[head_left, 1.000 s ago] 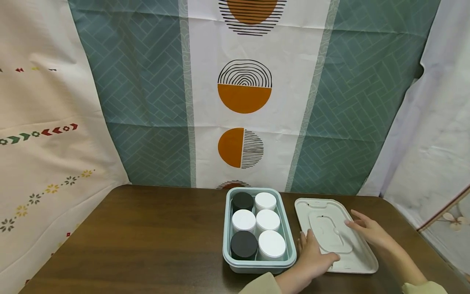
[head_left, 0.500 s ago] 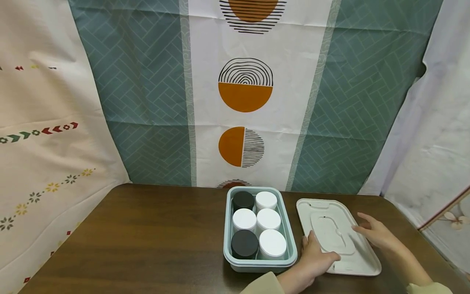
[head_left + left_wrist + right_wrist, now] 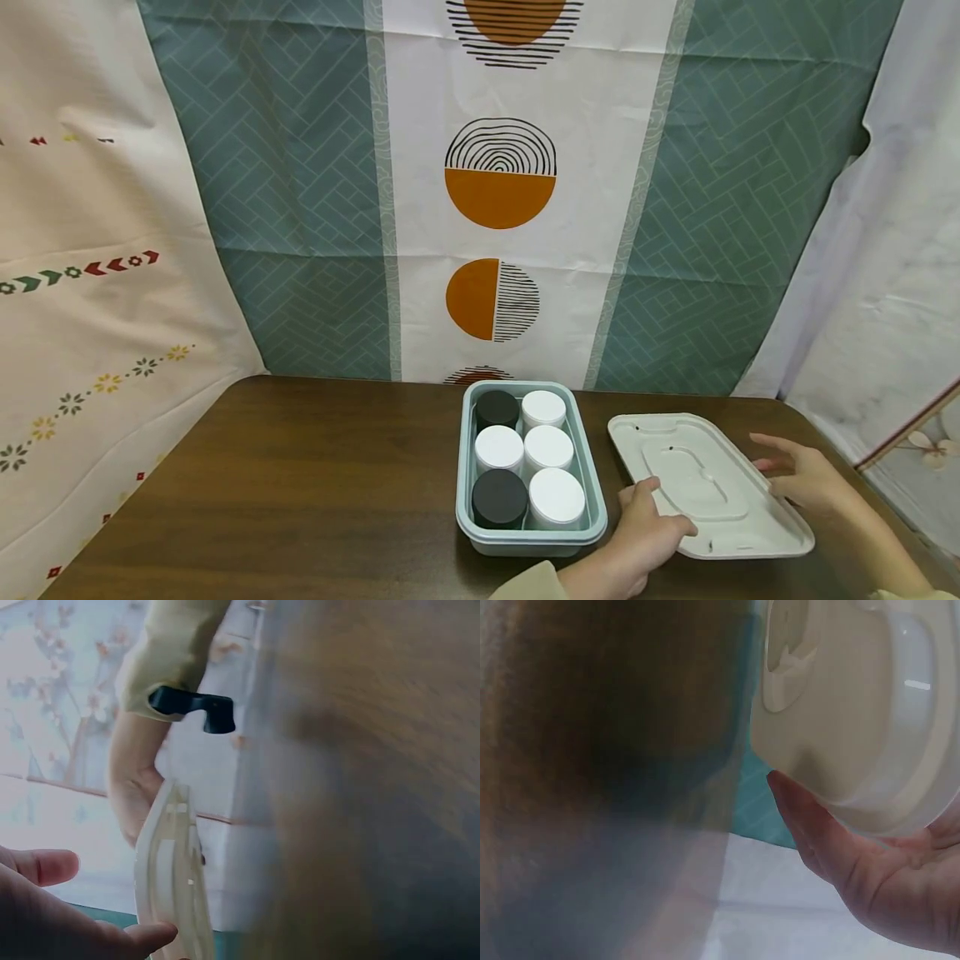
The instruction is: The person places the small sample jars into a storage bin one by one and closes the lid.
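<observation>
In the head view, a white rectangular lid (image 3: 693, 475) with a raised inner panel lies tilted at the right of the brown table. My right hand (image 3: 810, 479) grips its right edge; the right wrist view shows fingers (image 3: 832, 847) bent around the rim of the lid (image 3: 847, 712). At the lid's near left corner is my left hand (image 3: 648, 533), thumb and fingers spread, fingertips right at the edge. The left wrist view has the lid (image 3: 172, 877) nearly edge-on, with one finger of the left hand (image 3: 67, 915) against it.
Left of my left hand stands a light blue rectangular container (image 3: 461, 500). Several round-lidded jars fill it, some with white lids (image 3: 556, 494) and some with black lids (image 3: 498, 498). Patterned cloths (image 3: 498, 200) hang behind and beside the wooden table (image 3: 300, 492).
The right hand has moved rightward and taken hold of the lid's right edge. The lid has shifted right and tilted. The left hand stays almost in place; the container has not moved.
</observation>
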`<state>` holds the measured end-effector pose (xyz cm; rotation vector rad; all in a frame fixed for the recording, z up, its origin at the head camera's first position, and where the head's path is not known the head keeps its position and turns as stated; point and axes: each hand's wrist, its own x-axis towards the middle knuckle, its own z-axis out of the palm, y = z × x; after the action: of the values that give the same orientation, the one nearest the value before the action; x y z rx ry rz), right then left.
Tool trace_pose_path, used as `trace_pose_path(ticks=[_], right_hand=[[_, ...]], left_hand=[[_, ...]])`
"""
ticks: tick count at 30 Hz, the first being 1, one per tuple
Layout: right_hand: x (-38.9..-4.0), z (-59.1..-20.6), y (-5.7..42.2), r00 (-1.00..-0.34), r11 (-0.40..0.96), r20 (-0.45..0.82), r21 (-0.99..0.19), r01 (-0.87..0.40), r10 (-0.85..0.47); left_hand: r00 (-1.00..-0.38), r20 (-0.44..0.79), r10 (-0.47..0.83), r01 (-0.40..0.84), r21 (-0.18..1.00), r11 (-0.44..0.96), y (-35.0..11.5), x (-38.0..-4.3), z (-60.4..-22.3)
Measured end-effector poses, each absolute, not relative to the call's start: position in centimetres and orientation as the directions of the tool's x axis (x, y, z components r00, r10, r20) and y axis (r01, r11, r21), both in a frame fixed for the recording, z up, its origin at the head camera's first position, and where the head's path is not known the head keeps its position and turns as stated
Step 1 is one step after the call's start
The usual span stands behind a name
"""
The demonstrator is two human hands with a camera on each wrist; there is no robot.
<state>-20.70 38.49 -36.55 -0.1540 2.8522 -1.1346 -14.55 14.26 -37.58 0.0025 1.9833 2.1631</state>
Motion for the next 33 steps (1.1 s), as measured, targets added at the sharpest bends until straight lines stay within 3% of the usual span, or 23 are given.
trace_pose_path(ticks=[9,15,20,33], right_hand=[[-19.9,-34.6,38.3,-0.984,0.662,0.079,-0.730,-0.168,-0.162],[-19.7,-33.0,36.8,-0.975,0.667,0.137,-0.713,-0.219,-0.174],[-19.4,-31.3,34.6,-0.968,0.617,0.150,-0.748,-0.244,-0.201],[-19.5,-27.7,27.4,-0.953,0.424,0.194,-0.861,-0.280,-0.235]], left_hand=[[-0.967,-0.113,0.230,-0.139,0.985,-0.103,11.7,-14.2,-33.5],[-0.940,-0.028,0.340,-0.106,0.972,-0.210,8.1,-14.7,-31.1],[-0.911,0.036,0.410,-0.042,0.983,-0.180,4.5,-15.2,-29.6],[-0.953,0.162,0.257,0.138,0.984,-0.110,-2.6,-18.4,-28.5]])
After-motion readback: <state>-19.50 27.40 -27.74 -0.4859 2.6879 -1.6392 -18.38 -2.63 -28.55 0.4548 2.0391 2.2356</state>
